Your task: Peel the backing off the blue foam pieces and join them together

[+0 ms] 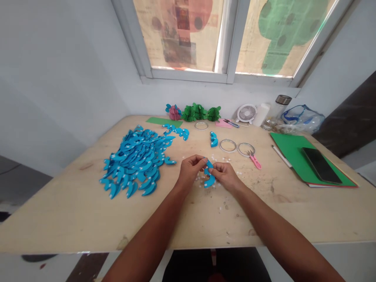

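Between my two hands is a curved blue paper piece [209,181] with small white patches on it. My left hand [190,168] pinches its upper left part, fingers closed. On its right side my right hand [225,174] grips the same piece between thumb and fingers. Small white bits [219,158] lie scattered on the wooden table [88,223] around and below the hands. To the left spreads a large pile of similar blue pieces [141,156]. Another small blue stack [214,139] sits beyond my hands, and more blue pieces [176,131] lie at the back left.
Tape rings [228,140] and pink-handled scissors [256,161] lie right of centre. A phone [320,165] rests on green sheets [290,145] beside a white pen [282,156]. Along the back stand green paper shapes [199,112], a small fan [247,113] and a bottle [279,107].
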